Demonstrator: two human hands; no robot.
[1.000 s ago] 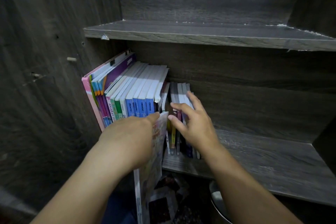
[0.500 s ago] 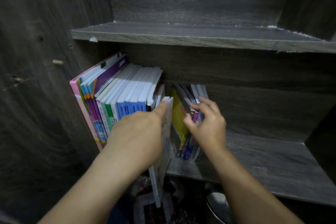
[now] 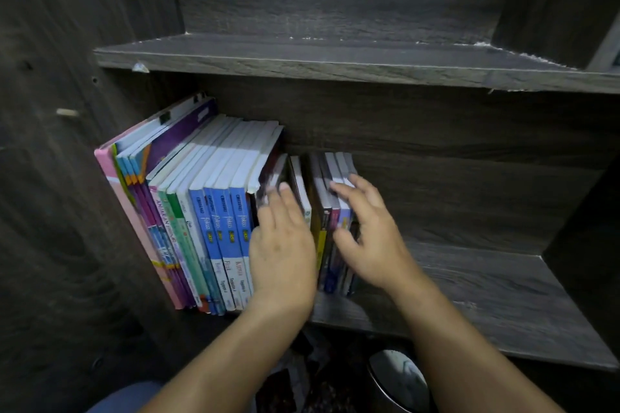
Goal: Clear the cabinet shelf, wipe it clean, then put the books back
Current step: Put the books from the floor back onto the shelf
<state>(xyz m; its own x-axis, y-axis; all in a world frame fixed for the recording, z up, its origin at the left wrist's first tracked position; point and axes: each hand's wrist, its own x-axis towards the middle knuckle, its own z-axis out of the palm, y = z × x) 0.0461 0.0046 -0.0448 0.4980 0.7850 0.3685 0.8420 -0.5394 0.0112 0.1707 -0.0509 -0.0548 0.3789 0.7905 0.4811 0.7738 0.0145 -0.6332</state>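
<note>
Against the cabinet's left wall (image 3: 50,211), a row of books (image 3: 188,211) stands on the shelf (image 3: 469,295), leaning slightly left: a pink one (image 3: 134,231) outermost, then purple and green spines, then 4 blue "fokus" volumes (image 3: 224,228). The left hand (image 3: 281,255) lies flat with straight, released fingers pressing the spines just right of the blue ones. A thin white-edged book (image 3: 299,188) stands between the 2 hands. The right hand (image 3: 372,238) rests spread and loose, grasping nothing, against a small upright group of books (image 3: 335,208). Below the shelf sits a round metal container (image 3: 399,375).
</note>
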